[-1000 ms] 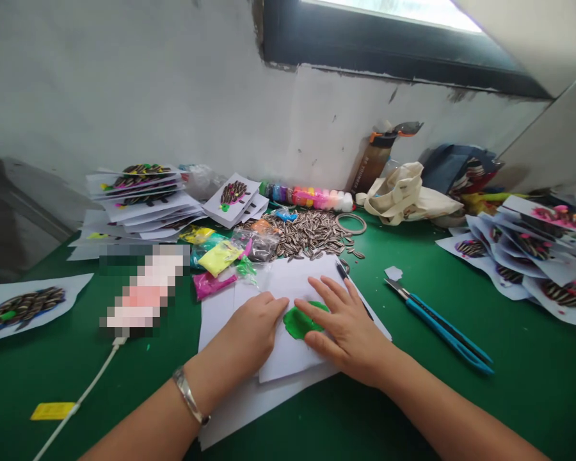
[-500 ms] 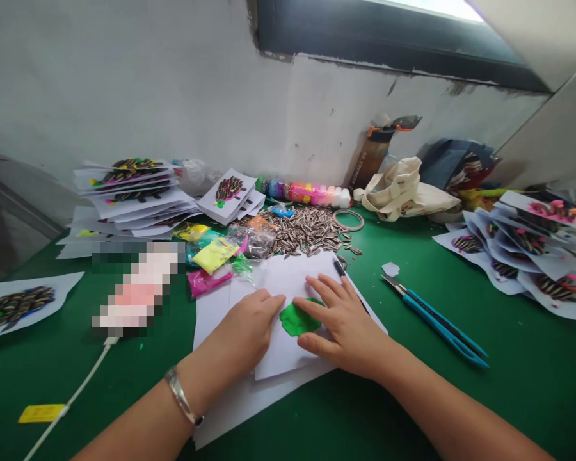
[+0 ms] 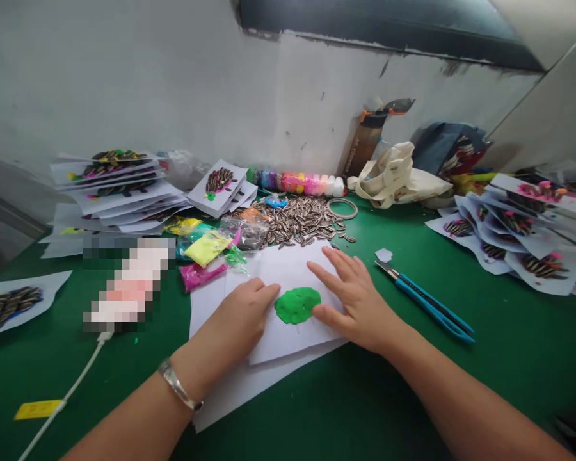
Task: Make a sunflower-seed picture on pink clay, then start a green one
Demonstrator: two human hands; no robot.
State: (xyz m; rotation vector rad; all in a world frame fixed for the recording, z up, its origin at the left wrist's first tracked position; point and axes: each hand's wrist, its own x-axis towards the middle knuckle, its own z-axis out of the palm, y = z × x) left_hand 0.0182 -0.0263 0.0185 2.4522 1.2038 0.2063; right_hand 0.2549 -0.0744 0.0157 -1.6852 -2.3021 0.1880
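A flattened green clay patch (image 3: pixel 296 305) lies on white paper (image 3: pixel 269 346) in front of me, with more sheets beneath. My left hand (image 3: pixel 247 314) has its fingers curled together and rests on the paper just left of the clay; whether it grips anything is hidden. At the clay's right edge, my right hand (image 3: pixel 350 298) is spread, its thumb tip by the green rim and its other fingers raised apart. Behind the paper are a heap of striped sunflower seeds (image 3: pixel 297 221) and bagged clay, including a yellow packet (image 3: pixel 206 248).
A blue-handled cutter (image 3: pixel 432 307) lies to the right. Stacks of seed pictures stand at the left (image 3: pixel 120 192) and right (image 3: pixel 523 237). At the back are a bottle (image 3: pixel 365 144), cloth bag (image 3: pixel 398 179) and clay tubs (image 3: pixel 300 182). A white cable (image 3: pixel 79 384) crosses the left.
My right hand has moved off the clay toward its right edge, uncovering the patch. The left hand keeps its place on the paper. The whole view has shifted slightly.
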